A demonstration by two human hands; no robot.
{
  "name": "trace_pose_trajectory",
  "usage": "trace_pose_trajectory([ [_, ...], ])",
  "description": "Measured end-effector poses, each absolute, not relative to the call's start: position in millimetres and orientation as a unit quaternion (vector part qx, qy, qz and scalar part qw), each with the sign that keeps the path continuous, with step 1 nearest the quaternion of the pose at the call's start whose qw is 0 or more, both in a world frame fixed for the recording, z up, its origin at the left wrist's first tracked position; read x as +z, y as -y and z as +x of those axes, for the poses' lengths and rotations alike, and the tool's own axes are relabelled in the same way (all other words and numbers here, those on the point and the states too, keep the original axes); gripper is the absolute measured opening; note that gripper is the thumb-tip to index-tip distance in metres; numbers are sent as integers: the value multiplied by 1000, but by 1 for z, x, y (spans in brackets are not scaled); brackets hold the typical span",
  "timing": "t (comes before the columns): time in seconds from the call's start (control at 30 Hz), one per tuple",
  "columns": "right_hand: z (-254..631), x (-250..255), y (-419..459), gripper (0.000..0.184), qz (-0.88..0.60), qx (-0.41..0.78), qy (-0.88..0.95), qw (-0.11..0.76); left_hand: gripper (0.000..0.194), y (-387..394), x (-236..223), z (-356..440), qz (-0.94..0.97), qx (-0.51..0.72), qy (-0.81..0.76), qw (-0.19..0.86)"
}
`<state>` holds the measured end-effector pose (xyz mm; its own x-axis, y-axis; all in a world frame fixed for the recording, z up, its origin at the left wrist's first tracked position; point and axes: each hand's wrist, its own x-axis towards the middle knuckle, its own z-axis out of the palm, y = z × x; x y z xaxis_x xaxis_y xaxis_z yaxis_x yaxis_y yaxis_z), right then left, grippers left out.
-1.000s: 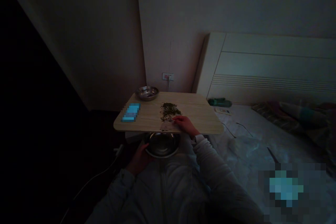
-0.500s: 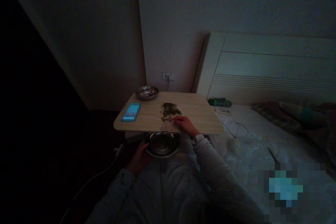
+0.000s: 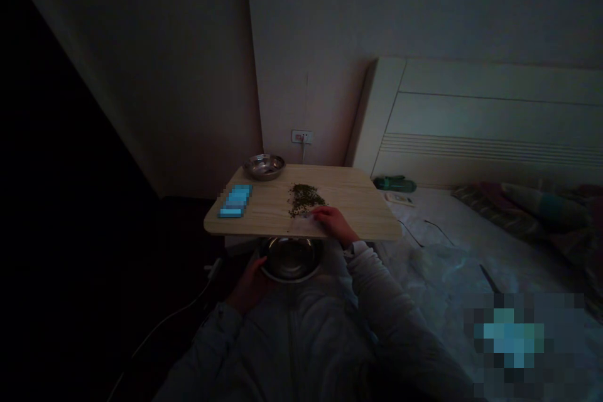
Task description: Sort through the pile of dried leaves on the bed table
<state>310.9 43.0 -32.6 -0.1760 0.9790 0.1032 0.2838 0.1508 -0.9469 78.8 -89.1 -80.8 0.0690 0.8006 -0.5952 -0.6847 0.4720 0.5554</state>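
Below the table's front edge, my left hand [image 3: 252, 286] grips the left rim of a shiny metal bowl [image 3: 289, 264]. At the front of the wooden table [image 3: 362, 201], my right hand [image 3: 332, 223] is closed, fingertips pinching a thin pale sheet [image 3: 303, 224] that lies low over the tabletop. Its material is hard to make out in the dim light. Just beyond the sheet, a spread of small green grains or beans [image 3: 305, 196] lies loose on the wood, close to my right fingertips.
A second metal bowl [image 3: 264, 168] stands at the table's back left corner. In front of it lies a phone [image 3: 235, 201] with a blurred screen. On the bed to the right are a green bottle [image 3: 396, 184] and a white remote [image 3: 399, 200]. A white cable [image 3: 160, 320] runs across the floor.
My right hand has barely shifted. The pale sheet now shows more plainly at the table's front edge, where small bits were visible before. My left hand and bowl stay put.
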Motion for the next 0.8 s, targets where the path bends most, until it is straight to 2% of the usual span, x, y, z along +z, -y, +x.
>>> trace_pose_trajectory([
  [0.13, 311, -35, -46, 21, -521, 402, 617, 432, 25, 88, -83, 78, 64, 516, -451, 725],
  [0.43, 311, -35, -44, 25, -507, 385, 669, 383, 15, 87, -86, 78, 62, 513, -452, 727],
  [0.8, 311, -36, -44, 23, -476, 416, 685, 363, 21, 85, -95, 76, 68, 514, -438, 734],
])
